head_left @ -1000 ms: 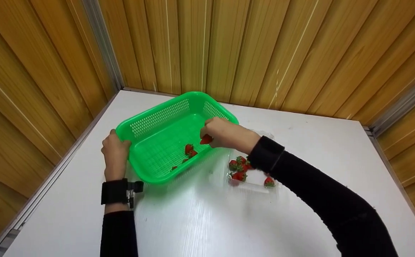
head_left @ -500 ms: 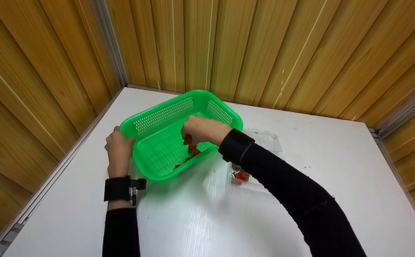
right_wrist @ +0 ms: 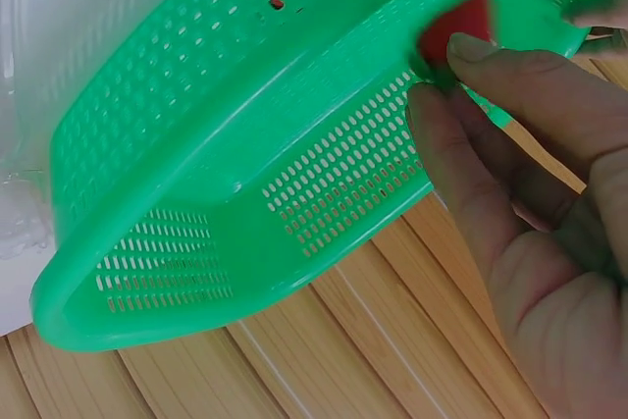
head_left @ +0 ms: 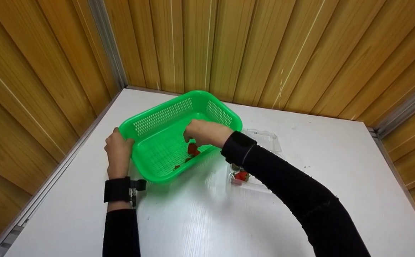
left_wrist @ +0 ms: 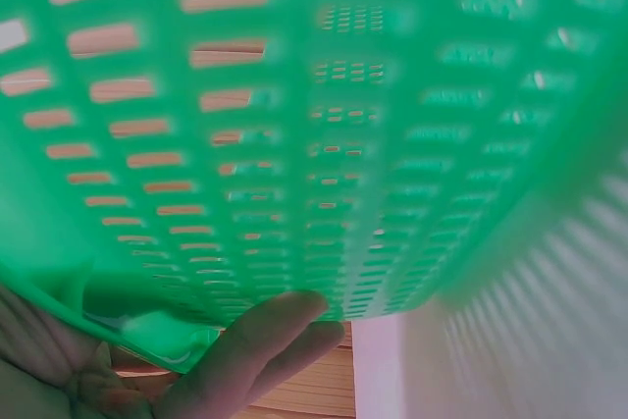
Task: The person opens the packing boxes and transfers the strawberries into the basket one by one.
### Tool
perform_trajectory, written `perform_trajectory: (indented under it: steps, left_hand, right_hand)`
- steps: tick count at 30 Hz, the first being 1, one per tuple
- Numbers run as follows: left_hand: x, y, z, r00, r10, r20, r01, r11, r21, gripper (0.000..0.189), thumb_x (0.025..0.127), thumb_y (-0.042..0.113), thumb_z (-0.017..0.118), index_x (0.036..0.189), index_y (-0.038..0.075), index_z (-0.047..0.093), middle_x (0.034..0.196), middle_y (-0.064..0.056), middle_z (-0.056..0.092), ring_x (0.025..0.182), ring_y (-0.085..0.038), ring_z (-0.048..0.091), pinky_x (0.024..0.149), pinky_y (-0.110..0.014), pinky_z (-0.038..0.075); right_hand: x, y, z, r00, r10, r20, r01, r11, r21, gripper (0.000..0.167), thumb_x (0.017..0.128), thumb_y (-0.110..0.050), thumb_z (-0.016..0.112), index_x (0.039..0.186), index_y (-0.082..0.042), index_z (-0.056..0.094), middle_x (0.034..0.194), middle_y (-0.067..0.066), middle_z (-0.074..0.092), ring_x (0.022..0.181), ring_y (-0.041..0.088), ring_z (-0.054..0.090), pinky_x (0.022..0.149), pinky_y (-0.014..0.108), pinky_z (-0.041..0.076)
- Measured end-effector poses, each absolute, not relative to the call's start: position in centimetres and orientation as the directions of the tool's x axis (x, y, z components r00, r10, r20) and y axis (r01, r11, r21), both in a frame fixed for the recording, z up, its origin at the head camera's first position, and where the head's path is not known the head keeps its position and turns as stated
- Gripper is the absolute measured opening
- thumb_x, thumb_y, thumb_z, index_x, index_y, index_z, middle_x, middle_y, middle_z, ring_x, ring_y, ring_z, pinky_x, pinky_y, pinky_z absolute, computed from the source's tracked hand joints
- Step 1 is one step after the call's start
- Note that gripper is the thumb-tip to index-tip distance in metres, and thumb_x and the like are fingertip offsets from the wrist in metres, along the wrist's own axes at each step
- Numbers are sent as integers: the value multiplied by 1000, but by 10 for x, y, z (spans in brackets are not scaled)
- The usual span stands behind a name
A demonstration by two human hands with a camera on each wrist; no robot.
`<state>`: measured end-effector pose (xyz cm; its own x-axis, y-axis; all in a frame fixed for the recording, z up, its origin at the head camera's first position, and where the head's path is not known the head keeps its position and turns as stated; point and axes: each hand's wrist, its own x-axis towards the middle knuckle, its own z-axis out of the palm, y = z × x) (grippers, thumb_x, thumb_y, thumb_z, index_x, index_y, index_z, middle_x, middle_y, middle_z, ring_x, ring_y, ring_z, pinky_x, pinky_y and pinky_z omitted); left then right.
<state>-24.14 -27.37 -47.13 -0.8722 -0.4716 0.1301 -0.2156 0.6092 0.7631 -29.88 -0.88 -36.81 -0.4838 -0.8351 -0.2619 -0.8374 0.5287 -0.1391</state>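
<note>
A green perforated plastic basket point(head_left: 157, 153) sits on the white table. My left hand point(head_left: 117, 150) grips its left end; in the left wrist view the fingers point(left_wrist: 260, 345) lie along the outside of the wall, by the rim. My right hand point(head_left: 205, 132) is over the inside of the basket, thumb and fingertips parted. A blurred strawberry point(right_wrist: 459, 34) is right at these fingertips in the right wrist view, just beyond the gap between them. Several strawberries point(head_left: 193, 148) lie along the near side of the basket floor, partly hidden by the near wall.
Right of the basket, a clear plastic box point(head_left: 254, 184) with its lid point(head_left: 264, 139) folded back holds strawberries point(head_left: 241, 176); the right forearm hides much of it. Wood-patterned walls point(head_left: 229, 46) rise behind and beside the white table point(head_left: 193, 221).
My right hand moved left over the basket with a strawberry, then its fingers parted and the strawberry came away below them. My left hand stays on the basket's end.
</note>
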Motion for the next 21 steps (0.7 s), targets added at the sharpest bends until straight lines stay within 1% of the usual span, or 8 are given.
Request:
perform_trajectory:
  steps: [1, 2, 3, 4, 8, 14, 17, 21]
  left_hand:
    - [-241, -274, -471, -872, -472, 127, -219, 609, 762, 42, 90, -2, 56, 129, -19, 52, 113, -36, 63, 100, -46, 63, 84, -60, 52]
    - [-242, -274, -471, -873, -472, 124, -221, 609, 762, 43, 90, -2, 56, 129, -19, 52, 114, -36, 62, 101, -46, 62, 85, -60, 51]
    - [-242, -274, -471, -873, -472, 124, -222, 609, 761, 44, 90, -2, 55, 130, -19, 52, 114, -36, 62, 101, -47, 62, 85, -61, 52]
    - [-241, -274, -471, -873, -472, 123, -224, 612, 759, 44, 90, -2, 55, 131, -19, 51, 114, -36, 62, 101, -47, 62, 85, -61, 51]
    - [-242, -272, -471, -875, -468, 127, -221, 617, 755, 40, 90, -3, 57, 127, -19, 53, 113, -36, 62, 102, -48, 62, 84, -61, 51]
    - [-242, -268, -473, -880, -452, 143, -194, 618, 762, 27, 90, -3, 55, 113, -17, 57, 101, -32, 63, 90, -41, 63, 77, -56, 53]
    - [-240, -270, -472, -878, -457, 142, -199, 619, 760, 28, 91, -3, 55, 115, -17, 56, 103, -33, 63, 91, -42, 63, 78, -57, 53]
    - [-239, -273, -470, -881, -456, 128, -212, 621, 755, 36, 92, -2, 56, 122, -20, 53, 110, -37, 62, 98, -48, 62, 81, -60, 52]
  right_hand:
    - [-299, -8, -367, -493, -827, -271, -830, 540, -139, 25, 89, 11, 68, 108, -3, 78, 107, 5, 75, 100, 18, 66, 86, 28, 53]
    - [-299, -6, -367, -500, -820, -277, -823, 550, -141, 32, 88, 13, 67, 113, -4, 77, 116, 7, 74, 109, 22, 67, 90, 32, 54]
    - [-300, -4, -366, -506, -815, -281, -818, 558, -144, 37, 87, 15, 67, 117, -5, 76, 121, 8, 73, 115, 25, 66, 92, 34, 55]
    - [-300, -2, -365, -508, -813, -285, -815, 560, -146, 40, 87, 18, 65, 117, -5, 76, 122, 9, 73, 116, 25, 65, 93, 35, 55]
    - [-302, 18, -367, -505, -819, -272, -822, 552, -140, 40, 85, 18, 65, 117, -4, 76, 120, 9, 73, 116, 25, 66, 92, 35, 55]
    - [-294, 66, -373, -497, -849, -177, -846, 520, -119, 35, 84, 18, 66, 111, -2, 77, 112, 13, 75, 106, 28, 69, 87, 35, 58]
    - [-284, 93, -377, -510, -850, -135, -843, 525, -121, 33, 84, 17, 66, 110, -1, 77, 109, 15, 74, 100, 28, 71, 82, 34, 59]
    - [-272, 129, -385, -566, -814, -132, -800, 581, -148, 29, 85, 12, 71, 110, -2, 76, 105, 12, 73, 95, 26, 71, 79, 32, 59]
